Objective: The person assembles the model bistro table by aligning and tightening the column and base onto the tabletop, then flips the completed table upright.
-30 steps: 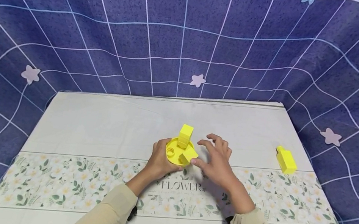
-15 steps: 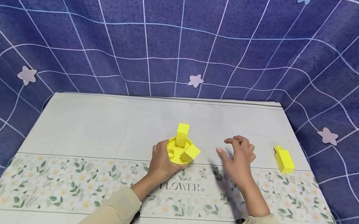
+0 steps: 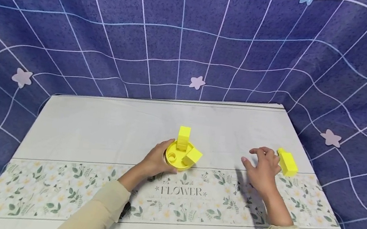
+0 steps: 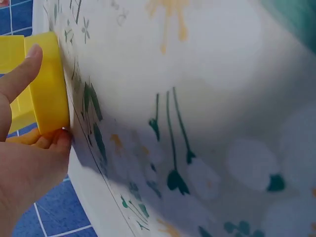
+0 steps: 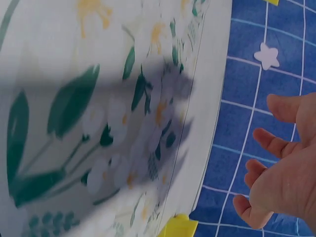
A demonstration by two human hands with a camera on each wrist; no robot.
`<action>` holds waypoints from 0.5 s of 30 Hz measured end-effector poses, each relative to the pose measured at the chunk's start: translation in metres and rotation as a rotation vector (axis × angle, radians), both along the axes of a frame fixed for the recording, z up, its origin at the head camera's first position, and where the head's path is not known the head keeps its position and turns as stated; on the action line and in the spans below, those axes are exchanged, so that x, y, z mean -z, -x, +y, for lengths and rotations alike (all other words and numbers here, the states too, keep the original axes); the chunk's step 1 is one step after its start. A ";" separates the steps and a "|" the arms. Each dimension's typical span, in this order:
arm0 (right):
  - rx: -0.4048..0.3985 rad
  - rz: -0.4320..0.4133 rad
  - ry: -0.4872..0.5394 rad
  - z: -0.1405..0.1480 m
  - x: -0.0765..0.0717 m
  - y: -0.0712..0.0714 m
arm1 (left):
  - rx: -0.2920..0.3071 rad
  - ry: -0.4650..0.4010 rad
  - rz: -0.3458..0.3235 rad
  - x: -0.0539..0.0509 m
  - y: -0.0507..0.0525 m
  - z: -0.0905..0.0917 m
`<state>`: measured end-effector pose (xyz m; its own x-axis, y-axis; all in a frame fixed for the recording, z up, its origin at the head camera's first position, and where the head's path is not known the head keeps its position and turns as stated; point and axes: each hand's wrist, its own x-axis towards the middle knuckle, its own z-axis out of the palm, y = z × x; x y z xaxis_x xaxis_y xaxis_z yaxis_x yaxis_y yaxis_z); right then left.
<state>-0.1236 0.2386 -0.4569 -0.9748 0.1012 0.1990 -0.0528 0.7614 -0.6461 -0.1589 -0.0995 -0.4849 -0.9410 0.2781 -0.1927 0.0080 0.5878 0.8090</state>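
A round yellow tray [image 3: 179,164] stands at mid-table, gripped at its left rim by my left hand [image 3: 157,160]. Two yellow blocks, one at the back [image 3: 184,135] and one at the right [image 3: 193,156], stand on it beside a small ring [image 3: 171,157]. The left wrist view shows thumb and fingers of my left hand [image 4: 24,143] around the tray's side wall [image 4: 48,81]. My right hand [image 3: 263,172], empty with fingers spread and slightly bent, hovers just left of a yellow bottle-shaped piece [image 3: 288,164]. In the right wrist view the right hand [image 5: 286,168] holds nothing.
A white tablecloth [image 3: 114,128] with a floral band and the word FLOWER covers the table. Behind and at both sides hangs a blue curtain [image 3: 165,41] with white grid lines and stars. A corner of something yellow [image 5: 178,226] shows low in the right wrist view.
My right hand has moved away from the block on the tray, rightward to beside the bottle-shaped piece. The right block's tilt has changed. My left hand still grips the tray.
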 end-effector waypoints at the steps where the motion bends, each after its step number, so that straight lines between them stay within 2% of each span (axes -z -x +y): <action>1: 0.006 0.001 -0.007 0.002 0.000 0.000 | -0.001 0.001 0.001 0.001 0.001 -0.001; 8: 0.120 0.041 -0.072 0.014 -0.003 0.004 | -0.054 -0.006 0.095 0.009 -0.001 0.007; 12: 0.184 0.020 -0.091 0.021 -0.005 0.006 | -0.115 0.003 0.134 0.011 -0.006 0.019; 15: 0.212 -0.012 -0.101 0.027 -0.005 0.007 | -0.137 0.026 0.132 0.010 -0.010 0.023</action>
